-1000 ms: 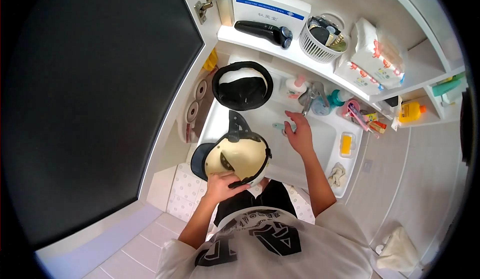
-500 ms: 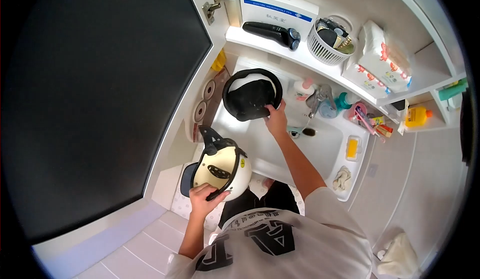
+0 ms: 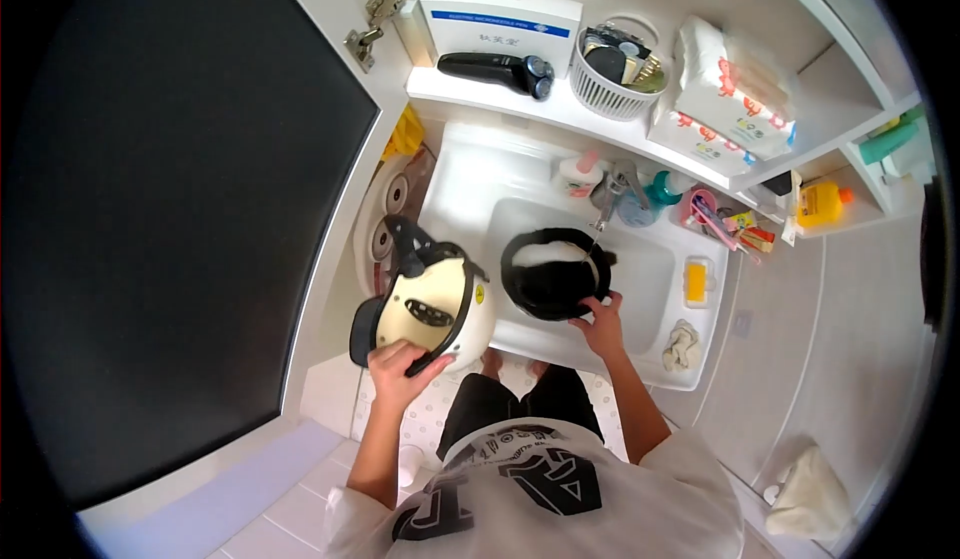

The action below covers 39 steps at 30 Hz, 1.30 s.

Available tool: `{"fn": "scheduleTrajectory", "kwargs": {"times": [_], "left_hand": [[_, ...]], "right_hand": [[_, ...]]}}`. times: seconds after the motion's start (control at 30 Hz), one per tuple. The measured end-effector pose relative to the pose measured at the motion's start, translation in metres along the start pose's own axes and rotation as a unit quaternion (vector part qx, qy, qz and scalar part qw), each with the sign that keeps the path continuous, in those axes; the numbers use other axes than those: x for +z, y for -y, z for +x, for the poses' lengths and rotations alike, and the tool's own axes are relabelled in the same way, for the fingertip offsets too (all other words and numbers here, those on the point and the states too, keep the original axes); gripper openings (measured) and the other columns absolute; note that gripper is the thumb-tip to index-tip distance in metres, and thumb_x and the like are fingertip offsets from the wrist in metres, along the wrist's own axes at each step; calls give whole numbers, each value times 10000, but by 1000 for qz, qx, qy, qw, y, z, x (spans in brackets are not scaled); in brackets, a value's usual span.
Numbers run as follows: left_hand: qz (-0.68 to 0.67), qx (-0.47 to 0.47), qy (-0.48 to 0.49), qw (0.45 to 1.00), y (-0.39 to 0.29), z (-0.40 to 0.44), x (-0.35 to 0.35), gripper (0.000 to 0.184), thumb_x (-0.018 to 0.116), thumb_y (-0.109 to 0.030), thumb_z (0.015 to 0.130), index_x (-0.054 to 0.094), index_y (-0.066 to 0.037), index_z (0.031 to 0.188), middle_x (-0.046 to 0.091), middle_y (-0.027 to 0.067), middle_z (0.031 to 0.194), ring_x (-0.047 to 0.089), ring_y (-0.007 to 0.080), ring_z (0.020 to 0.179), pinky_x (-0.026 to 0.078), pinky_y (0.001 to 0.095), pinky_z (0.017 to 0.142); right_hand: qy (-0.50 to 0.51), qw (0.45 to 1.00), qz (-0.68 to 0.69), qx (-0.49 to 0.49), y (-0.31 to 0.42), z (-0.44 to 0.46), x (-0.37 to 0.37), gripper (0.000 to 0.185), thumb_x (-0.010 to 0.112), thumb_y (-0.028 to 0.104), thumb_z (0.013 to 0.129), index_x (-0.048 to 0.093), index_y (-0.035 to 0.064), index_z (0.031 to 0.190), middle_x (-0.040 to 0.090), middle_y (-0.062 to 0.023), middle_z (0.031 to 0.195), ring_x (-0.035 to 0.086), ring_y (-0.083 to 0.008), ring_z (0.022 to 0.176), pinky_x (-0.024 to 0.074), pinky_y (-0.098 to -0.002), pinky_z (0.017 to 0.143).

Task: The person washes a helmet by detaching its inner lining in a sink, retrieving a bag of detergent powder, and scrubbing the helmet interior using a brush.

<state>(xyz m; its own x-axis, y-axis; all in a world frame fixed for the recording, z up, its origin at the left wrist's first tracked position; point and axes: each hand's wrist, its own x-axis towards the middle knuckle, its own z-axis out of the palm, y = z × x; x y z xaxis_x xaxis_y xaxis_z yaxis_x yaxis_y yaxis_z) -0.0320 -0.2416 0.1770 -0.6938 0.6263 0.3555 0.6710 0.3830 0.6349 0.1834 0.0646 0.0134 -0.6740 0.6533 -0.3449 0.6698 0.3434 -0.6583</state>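
My left hand [image 3: 400, 371] grips the lower rim of a white helmet shell [image 3: 476, 327], fingers inside and thumb outside. The shell is tilted with its cream inside facing up, and a black strap or flap stands at its top. In my right hand [image 3: 603, 327] is the edge of a black padded helmet liner [image 3: 550, 297], pinched between fingers and thumb. The liner is over the basin of the white sink [image 3: 648, 344], just below the faucet [image 3: 617, 181]. Part of the liner's inside looks white.
Behind the sink stand a pump bottle [image 3: 578, 174], a teal-topped bottle [image 3: 662, 191] and a pink cup [image 3: 700, 205]. A yellow soap bar [image 3: 696, 282] and a crumpled cloth [image 3: 682, 345] lie on the right rim. Overhead, the shelf holds a shaver [image 3: 495, 71], a basket [image 3: 612, 94] and tissue packs [image 3: 735, 94]. An open cabinet door [image 3: 200, 239] is at left.
My right hand has moved the liner from the sink's back left toward me and right, under the faucet. My left hand still holds the helmet shell in nearly the same spot.
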Motion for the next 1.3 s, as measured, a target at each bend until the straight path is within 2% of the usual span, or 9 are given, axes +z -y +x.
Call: {"fn": "scheduleTrajectory", "kwargs": {"times": [0.1, 0.2, 0.3, 0.43, 0.53, 0.93, 1.03, 1.13, 1.3], "left_hand": [[22, 79, -2, 997, 13, 36, 32, 339, 923, -247, 656, 652, -45, 647, 629, 45, 620, 613, 204, 523, 480, 287, 494], [58, 114, -3, 992, 20, 72, 66, 358, 885, -322, 707, 649, -64, 628, 606, 37, 618, 595, 206, 512, 467, 302, 477], [98, 148, -10, 984, 29, 105, 97, 360, 860, -347, 735, 650, -75, 627, 581, 28, 610, 579, 199, 506, 455, 313, 465], [138, 174, -10, 975, 44, 137, 130, 351, 832, -371, 762, 660, -91, 640, 587, 35, 611, 593, 215, 510, 469, 323, 466], [165, 182, -12, 969, 57, 148, 150, 360, 814, -386, 775, 637, -102, 643, 585, 35, 619, 598, 222, 511, 476, 327, 468], [213, 174, -6, 961, 67, 163, 183, 339, 794, -423, 793, 668, -121, 706, 603, 22, 671, 621, 222, 540, 484, 334, 474], [211, 137, 26, 967, 68, 165, 181, 318, 801, -444, 772, 712, -151, 857, 641, 26, 763, 643, 234, 578, 513, 343, 507], [199, 79, 70, 974, 55, 167, 169, 512, 829, -443, 709, 691, -204, 1140, 663, 35, 962, 679, 254, 683, 552, 370, 605], [206, 39, 105, 972, 44, 166, 150, 846, 849, -388, 632, 530, -276, 1407, 562, 94, 1304, 630, 313, 1074, 515, 456, 897]], "right_hand": [[-85, 993, -67, -45, -29, -14, 2, 431, 876, 251, 704, 673, 156, 1072, 417, -236, 1321, 578, -433, 1098, 529, -458, 845], [-131, 989, -72, 19, -44, -15, 11, 447, 876, 278, 704, 672, 174, 1089, 403, -220, 1351, 618, -412, 1017, 537, -463, 804], [-89, 985, -78, 122, -23, -15, 9, 449, 862, 314, 721, 673, 201, 1112, 387, -223, 1400, 632, -417, 999, 538, -467, 812], [-89, 981, -120, 121, -24, -19, 25, 460, 839, 358, 746, 669, 245, 1158, 377, -232, 1426, 639, -426, 1035, 542, -466, 835], [-117, 979, -130, 105, -30, -20, 32, 472, 831, 376, 751, 644, 273, 1171, 384, -220, 1420, 666, -430, 944, 552, -478, 803], [-75, 976, -188, 87, -34, -30, 28, 701, 765, 348, 789, 487, 325, 1432, 305, -269, 1516, 541, -448, 1213, 475, -508, 940], [-94, 973, -199, 70, -27, -31, 31, 750, 774, 327, 775, 462, 333, 1458, 256, -280, 1553, 503, -454, 1256, 469, -511, 954], [-107, 975, -185, 59, -21, -33, 30, 804, 781, 305, 763, 425, 342, 1484, 220, -275, 1577, 472, -460, 1280, 462, -518, 964], [-119, 978, -170, 37, -19, -35, 28, 866, 778, 265, 751, 375, 340, 1514, 196, -255, 1592, 463, -454, 1289, 454, -528, 973]]}}
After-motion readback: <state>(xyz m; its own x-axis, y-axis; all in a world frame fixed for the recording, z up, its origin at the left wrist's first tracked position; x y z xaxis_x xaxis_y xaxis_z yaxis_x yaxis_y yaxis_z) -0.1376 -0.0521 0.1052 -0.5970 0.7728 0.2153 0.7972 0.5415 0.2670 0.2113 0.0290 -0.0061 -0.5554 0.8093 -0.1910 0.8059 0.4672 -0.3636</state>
